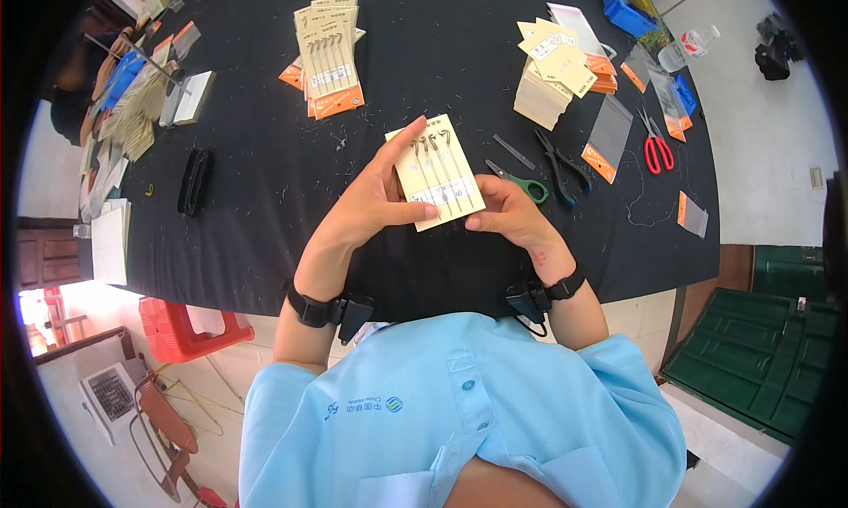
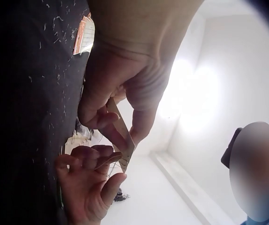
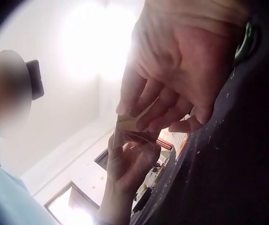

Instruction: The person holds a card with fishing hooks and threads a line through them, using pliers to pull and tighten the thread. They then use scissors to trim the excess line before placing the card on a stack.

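Note:
A cream card (image 1: 450,159) bearing several dark fishing hooks with long shanks or lines is held up over the black-covered table, near the body. My left hand (image 1: 365,200) grips its left side, thumb across the lower front face and index finger along the upper left edge. At the lower right corner, my right hand (image 1: 517,212) pinches the card between thumb and fingers. In the left wrist view, the right hand's fingers (image 2: 94,152) are curled behind the card (image 2: 123,133), where thin lines hang loose. The right wrist view shows those thin lines (image 3: 136,137) between both hands.
Green-handled scissors (image 1: 533,188), pliers (image 1: 558,170) and red-handled scissors (image 1: 656,151) lie on the right. Behind them stand stacked cards (image 1: 539,100) and plastic sleeves (image 1: 609,132). Finished-looking hook cards (image 1: 331,57) lie at the back left, a black case (image 1: 194,183) nearer.

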`<state>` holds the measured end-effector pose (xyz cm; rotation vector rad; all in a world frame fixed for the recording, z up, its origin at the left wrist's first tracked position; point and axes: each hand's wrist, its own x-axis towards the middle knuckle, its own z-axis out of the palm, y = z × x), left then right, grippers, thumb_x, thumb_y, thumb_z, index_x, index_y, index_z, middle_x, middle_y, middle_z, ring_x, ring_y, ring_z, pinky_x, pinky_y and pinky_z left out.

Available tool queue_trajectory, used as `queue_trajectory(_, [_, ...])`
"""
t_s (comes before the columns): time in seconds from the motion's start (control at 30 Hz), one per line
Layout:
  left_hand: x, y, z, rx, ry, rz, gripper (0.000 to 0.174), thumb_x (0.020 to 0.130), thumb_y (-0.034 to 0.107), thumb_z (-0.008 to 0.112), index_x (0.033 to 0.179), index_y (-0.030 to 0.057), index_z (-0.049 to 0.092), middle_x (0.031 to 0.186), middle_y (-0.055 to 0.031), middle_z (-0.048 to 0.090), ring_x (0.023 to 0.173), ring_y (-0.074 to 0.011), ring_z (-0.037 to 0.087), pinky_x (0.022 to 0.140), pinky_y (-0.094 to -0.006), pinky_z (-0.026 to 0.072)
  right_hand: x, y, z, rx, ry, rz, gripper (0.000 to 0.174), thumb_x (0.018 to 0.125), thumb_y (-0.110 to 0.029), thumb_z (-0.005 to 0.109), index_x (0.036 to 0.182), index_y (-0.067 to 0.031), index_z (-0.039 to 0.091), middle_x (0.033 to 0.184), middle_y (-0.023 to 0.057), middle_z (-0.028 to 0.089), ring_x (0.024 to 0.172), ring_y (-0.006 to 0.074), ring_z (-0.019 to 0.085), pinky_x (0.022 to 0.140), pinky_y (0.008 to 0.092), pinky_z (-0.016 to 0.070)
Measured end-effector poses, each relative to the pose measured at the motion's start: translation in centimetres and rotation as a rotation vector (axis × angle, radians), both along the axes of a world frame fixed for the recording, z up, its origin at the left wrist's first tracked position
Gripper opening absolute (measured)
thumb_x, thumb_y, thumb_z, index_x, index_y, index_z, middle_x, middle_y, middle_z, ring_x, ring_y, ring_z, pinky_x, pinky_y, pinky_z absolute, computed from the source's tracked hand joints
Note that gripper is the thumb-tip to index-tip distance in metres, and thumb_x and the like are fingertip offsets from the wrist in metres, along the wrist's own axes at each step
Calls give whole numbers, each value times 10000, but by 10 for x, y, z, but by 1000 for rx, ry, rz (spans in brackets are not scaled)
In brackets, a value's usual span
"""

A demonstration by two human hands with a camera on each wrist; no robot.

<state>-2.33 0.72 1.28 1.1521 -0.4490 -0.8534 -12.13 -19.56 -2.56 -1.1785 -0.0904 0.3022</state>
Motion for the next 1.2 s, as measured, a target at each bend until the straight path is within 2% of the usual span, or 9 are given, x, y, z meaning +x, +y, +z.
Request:
queue_trajectory(0.33, [-2,-2,-6,-13,1,-41,982,609,-8,737,1453,43,236,1365,-103,319,1292,-207,351,1081,-350,284,0,2,-2,-119,66,-73,388,817,-34,666,1193,-14,574,1150,48,614,1050,119,580,899,258,467])
queue_trajectory(0.4, [0,-1,-8,-11,-62,-63,979,665,-38,733,1464,40,171,1369,-134,351,1272,-207,395,1047,-361,343,0,2,-3,-124,76,-84,368,820,-36,661,1181,-25,590,1149,44,615,1054,117,579,896,255,469])
queue_trajectory(0.83, [0,-1,-7,-21,-53,-61,969,669,-44,726,1464,40,176,1370,-133,353,1274,-201,392,1051,-357,335,1,2,-6,-150,41,-73,356,827,-34,656,1178,-31,596,1144,42,621,1034,112,585,894,253,459])
queue_trajectory(0.9, [-1,-2,-5,-12,15,-46,992,606,-28,741,1455,53,235,1362,-110,339,1292,-203,351,1082,-350,281,2,3,-6,-152,49,-81,343,860,-54,620,1199,-23,577,1147,40,618,1034,105,583,888,244,454])
queue_trajectory(1.03, [-3,-3,-7,-36,48,-59,994,605,-25,746,1455,57,238,1362,-115,348,1286,-204,363,1081,-347,280,2,6,-6,-142,0,-82,330,886,-73,589,1209,-11,561,1144,42,618,1032,101,582,887,241,452])
queue_trajectory(1.2, [-6,-3,-3,8,34,-103,994,599,-21,745,1455,67,246,1359,-124,359,1276,-210,382,1076,-349,283,2,4,-6,-109,64,-101,331,878,-74,595,1201,-5,563,1135,63,624,1026,109,594,886,246,460])
